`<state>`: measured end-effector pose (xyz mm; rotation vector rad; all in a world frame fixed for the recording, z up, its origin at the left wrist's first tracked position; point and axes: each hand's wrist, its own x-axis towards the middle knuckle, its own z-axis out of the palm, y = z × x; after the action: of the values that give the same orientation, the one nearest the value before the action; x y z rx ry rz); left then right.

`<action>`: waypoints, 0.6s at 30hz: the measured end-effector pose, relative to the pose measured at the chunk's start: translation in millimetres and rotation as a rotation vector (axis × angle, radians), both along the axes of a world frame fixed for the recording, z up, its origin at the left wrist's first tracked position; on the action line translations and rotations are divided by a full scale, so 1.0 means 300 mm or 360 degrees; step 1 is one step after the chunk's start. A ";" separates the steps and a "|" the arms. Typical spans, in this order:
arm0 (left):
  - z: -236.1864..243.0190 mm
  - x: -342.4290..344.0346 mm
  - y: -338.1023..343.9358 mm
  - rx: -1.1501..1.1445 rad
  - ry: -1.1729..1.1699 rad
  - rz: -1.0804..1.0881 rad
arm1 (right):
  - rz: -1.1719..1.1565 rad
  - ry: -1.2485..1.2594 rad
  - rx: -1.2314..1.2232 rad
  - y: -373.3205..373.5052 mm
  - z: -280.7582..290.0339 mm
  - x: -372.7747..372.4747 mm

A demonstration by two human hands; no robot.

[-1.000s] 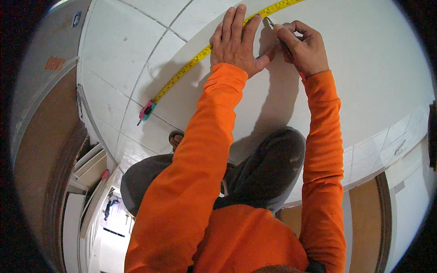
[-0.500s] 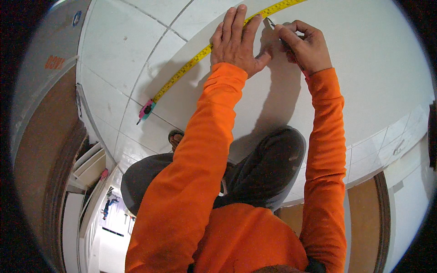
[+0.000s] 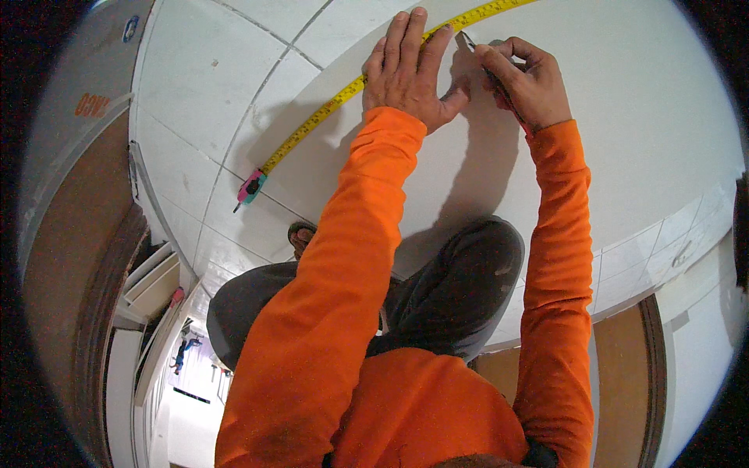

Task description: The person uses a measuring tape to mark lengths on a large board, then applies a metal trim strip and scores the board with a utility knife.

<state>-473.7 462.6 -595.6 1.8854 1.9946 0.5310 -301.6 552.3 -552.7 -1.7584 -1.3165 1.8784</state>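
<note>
A large pale board (image 3: 616, 148) lies on the floor, with the yellow blade of a tape measure (image 3: 312, 123) stretched across its far left part. The pink and teal case (image 3: 251, 186) rests at the near left end, beyond the board's edge. My left hand (image 3: 406, 86) lies flat over the blade, fingers stretched out and thumb apart, pressing it against the board. Just to the right, my right hand (image 3: 534, 82) pinches a slim utility knife (image 3: 466, 37) with a dark and red handle. Its pointed metal tip is beside the tape's near edge; the fingers hide part of the handle.
White floor tiles (image 3: 203, 101) surround the board on the left. My bent knee (image 3: 484, 273) is over its near edge. A grey panel (image 3: 86, 70) stands at far left, with several leaning boards (image 3: 152, 285) below it. A brown door frame (image 3: 654, 366) is at lower right.
The knife's tip shows more plainly and sits closer to the tape. Both hands have shifted very slightly right; the left stays flat on the tape.
</note>
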 end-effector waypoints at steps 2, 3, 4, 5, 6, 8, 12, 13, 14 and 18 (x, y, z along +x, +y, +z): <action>-0.005 0.001 0.001 0.0026 0.0032 0.0004 | 0.0041 -0.0005 0.0051 0.000 -0.009 0.008; -0.007 0.001 0.001 0.0039 0.0048 0.0006 | 0.0019 0.0008 0.0034 -0.004 -0.009 0.012; -0.010 0.002 0.001 0.0047 0.0052 0.0005 | -0.0004 0.0017 0.0016 -0.011 -0.004 0.017; -0.012 0.003 0.001 0.0056 0.0056 0.0003 | -0.0027 0.0026 -0.0003 -0.015 -0.002 0.020; -0.014 0.005 0.001 0.0064 0.0060 0.0001 | -0.0038 0.0046 -0.0026 -0.015 -0.005 0.022; -0.017 0.001 0.001 0.0071 0.0058 0.0002 | -0.0065 0.0090 -0.0069 -0.013 -0.007 0.021; -0.018 0.002 -0.002 0.0077 0.0067 -0.0001 | -0.0009 0.0018 -0.0068 -0.019 -0.001 0.028; -0.016 0.005 -0.002 0.0073 0.0085 -0.0005 | -0.0011 0.0032 -0.0047 -0.022 -0.004 0.032; -0.014 0.005 -0.001 0.0069 0.0104 -0.0010 | -0.0013 0.0046 -0.0027 -0.027 -0.007 0.037; -0.019 0.000 -0.005 0.0120 0.0110 -0.0006 | -0.0114 0.0268 -0.0051 -0.059 -0.017 0.065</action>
<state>-473.7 461.2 -601.3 1.9770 2.0409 0.5544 -282.3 534.5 -557.9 -1.5998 -1.1541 1.9693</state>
